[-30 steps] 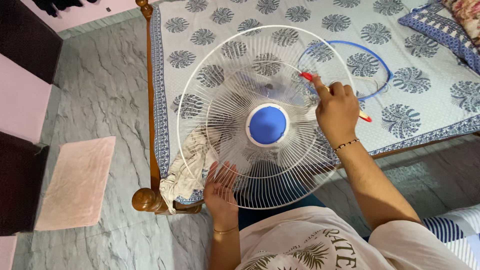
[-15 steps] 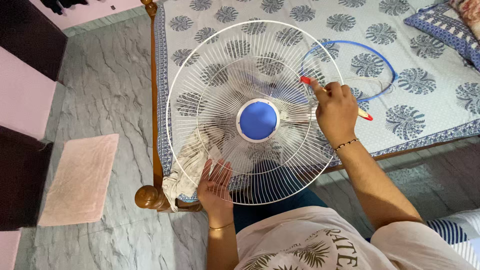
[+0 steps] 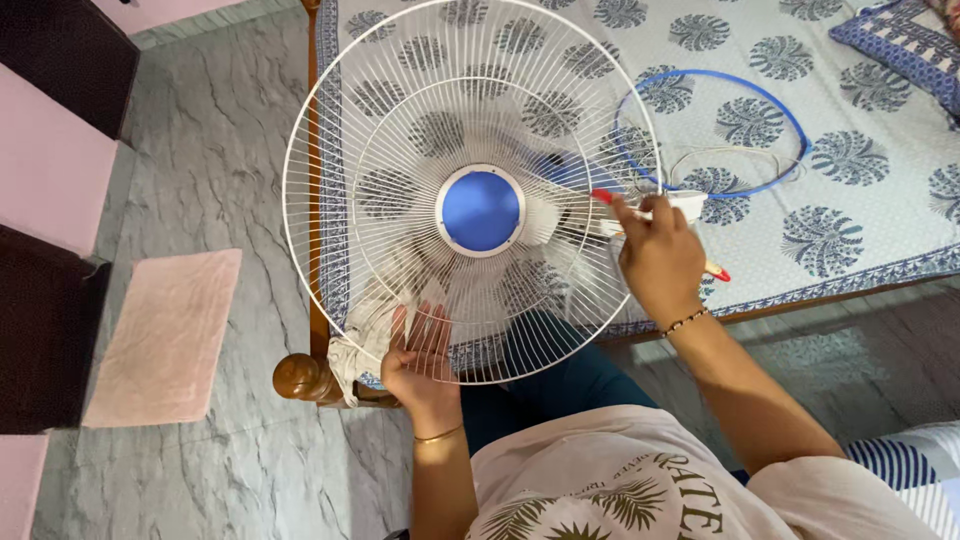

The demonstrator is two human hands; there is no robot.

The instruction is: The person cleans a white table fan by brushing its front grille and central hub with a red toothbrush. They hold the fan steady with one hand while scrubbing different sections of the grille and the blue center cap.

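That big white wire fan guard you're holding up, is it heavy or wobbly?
Probably light: the fan guard is thin wire spokes with gaps, and the left hand props its lower rim with open fingers. Likely a bit springy, since the right hand steadies its opposite edge.

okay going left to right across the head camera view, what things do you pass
Pink floor mat → wooden bedpost knob → left hand → blue hub of the white fan grille → right hand → blue ring on the bedsheet
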